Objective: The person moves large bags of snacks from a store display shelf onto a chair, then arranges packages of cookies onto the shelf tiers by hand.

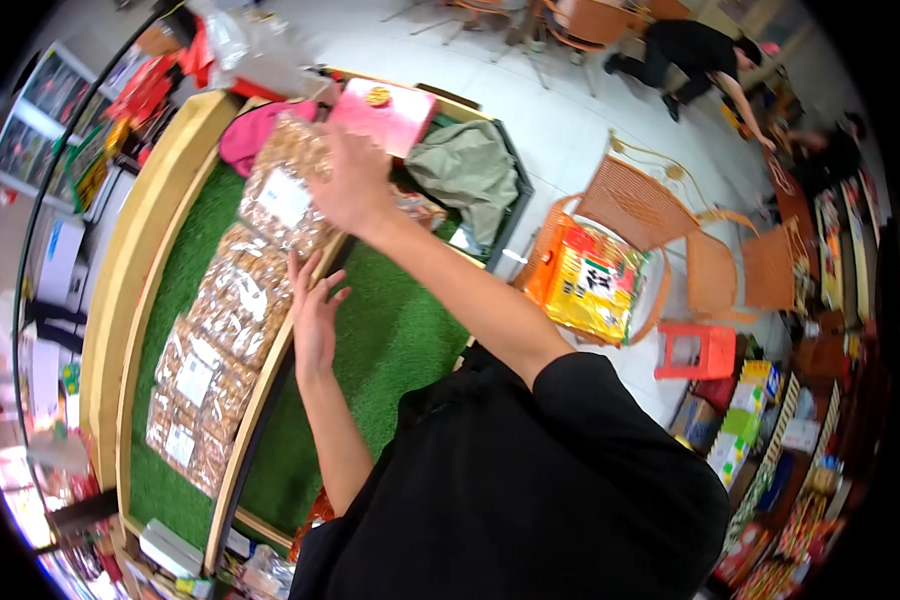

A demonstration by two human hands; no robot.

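Observation:
Several clear plastic bags of brown, lumpy food (235, 290) with white labels lie in a row on the green turf of a wooden-edged display stand. At the far end of the row, the topmost bag (275, 205) is in the grip of my right hand (358, 185), whose fingers and thumb are on its right edge. The fingertips there are partly blurred. Just below that bag's lower corner, my left hand (315, 315) is open with fingers spread, close to the stand's wooden rim. Whether its fingertips touch the bag I cannot tell.
A pink box (385, 110), a magenta cloth (250, 135) and a grey-green cloth (465, 175) are at the stand's far end. To the right are a wicker chair (635, 205) bearing a yellow-and-red package (595, 280) and a red stool (695, 350). Another person (695, 60) bends at upper right.

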